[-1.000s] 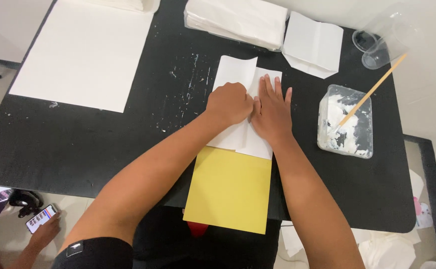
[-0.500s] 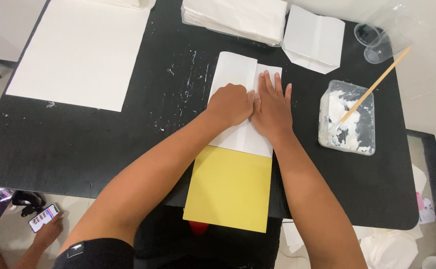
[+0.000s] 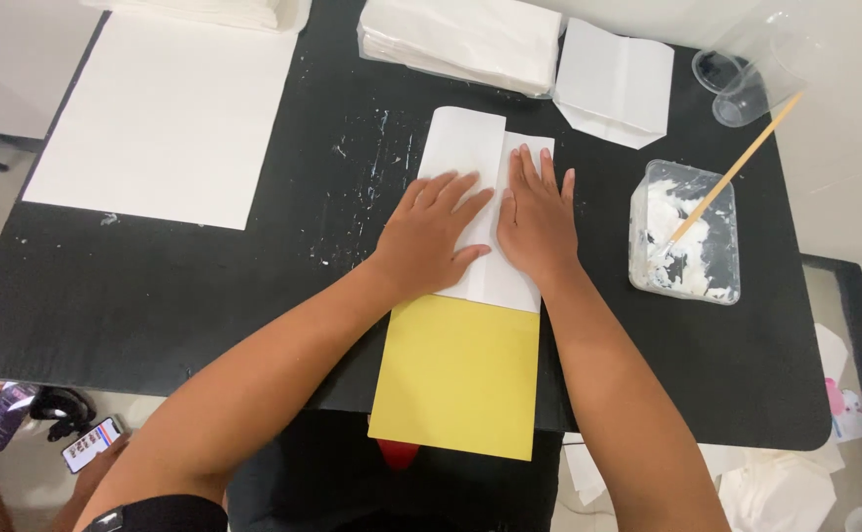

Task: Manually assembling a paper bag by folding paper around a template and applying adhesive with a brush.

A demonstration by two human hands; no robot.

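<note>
My left hand (image 3: pixel 431 236) and my right hand (image 3: pixel 537 222) lie flat, side by side, on a folded white paper (image 3: pixel 478 148) in the middle of the black table (image 3: pixel 234 286). Both hands have their fingers spread and press the paper down. The white paper overlaps the far end of a yellow sheet (image 3: pixel 460 379), which hangs over the table's near edge.
A large white sheet (image 3: pixel 170 113) lies at the far left. A stack of white paper (image 3: pixel 460 39) and a folded white bag (image 3: pixel 616 84) sit at the back. A clear tub of white paste (image 3: pixel 687 236) with a wooden stick (image 3: pixel 736 172) stands right, beside a plastic cup (image 3: pixel 746 74). Another person's hands hold phones (image 3: pixel 91 443) at lower left.
My left hand has gone from a closed fist to flat with fingers spread. Both hands have slid slightly toward me on the white paper.
</note>
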